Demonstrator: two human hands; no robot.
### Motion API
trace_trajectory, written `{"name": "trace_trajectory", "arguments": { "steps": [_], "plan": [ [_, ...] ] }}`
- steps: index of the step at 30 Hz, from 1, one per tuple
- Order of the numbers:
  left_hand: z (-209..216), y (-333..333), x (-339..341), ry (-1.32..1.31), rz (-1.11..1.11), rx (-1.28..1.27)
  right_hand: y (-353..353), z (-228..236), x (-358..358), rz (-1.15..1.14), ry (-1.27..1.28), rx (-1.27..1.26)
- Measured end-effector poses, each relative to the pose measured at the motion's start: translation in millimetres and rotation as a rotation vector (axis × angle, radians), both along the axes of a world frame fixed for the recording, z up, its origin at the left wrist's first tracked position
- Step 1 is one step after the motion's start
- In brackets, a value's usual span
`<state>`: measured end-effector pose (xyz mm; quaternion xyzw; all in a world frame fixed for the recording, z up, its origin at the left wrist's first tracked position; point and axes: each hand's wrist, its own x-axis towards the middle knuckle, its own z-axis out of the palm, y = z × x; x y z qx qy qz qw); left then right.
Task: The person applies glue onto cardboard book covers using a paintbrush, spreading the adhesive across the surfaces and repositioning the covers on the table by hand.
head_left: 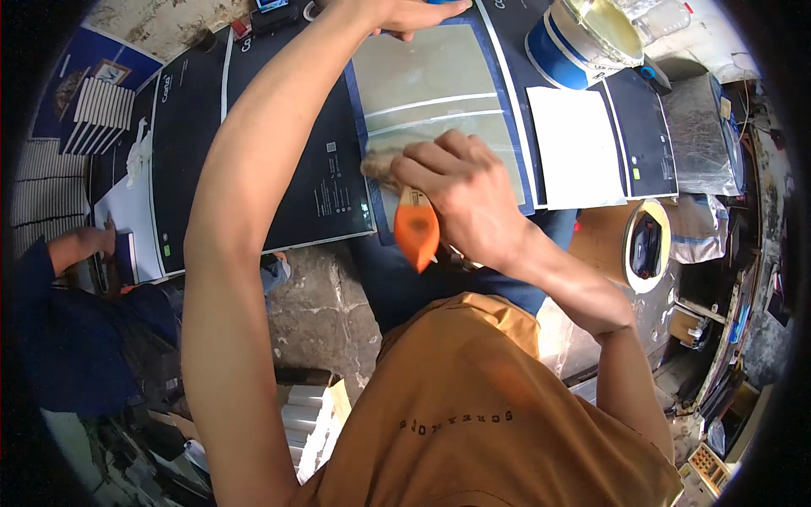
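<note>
Over the blue-bordered sheet [425, 72], my right hand [466, 193] grips the orange-handled brush [417, 233]; my left hand [412, 14] is outstretched; weak hold-down could let strokes skew the sheet.

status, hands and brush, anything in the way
Right hand gripping orange-handled brush over near end of beige sheet. Left hand at its far end. Bucket to the right, off the sheet.

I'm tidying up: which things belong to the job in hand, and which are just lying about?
Job: orange-handled brush in right hand; blue-edged sheet beneath; probably the bucket.

Apparently lying about: clear bottle; brown drum; wrapped bundle.
</note>
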<state>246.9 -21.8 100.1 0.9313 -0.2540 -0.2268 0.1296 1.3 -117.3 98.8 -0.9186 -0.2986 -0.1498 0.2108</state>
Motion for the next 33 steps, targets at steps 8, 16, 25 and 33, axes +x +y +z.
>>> {"name": "trace_trajectory", "arguments": {
  "steps": [8,16,25,33],
  "plan": [
    [8,-6,-3,0.004,-0.011,0.023,-20,26,-71,0.22,0.019,0.017],
    [20,-10,-5,0.019,0.006,0.118,-63,8,-18,0.201,0.14,-0.13],
    [38,-15,-14,0.136,0.118,0.212,-95,42,-12,0.207,0.024,-0.033],
    [1,-4,15,0.064,-0.02,0.021,-131,56,-42,0.361,0.311,-0.289]
  ]
}}
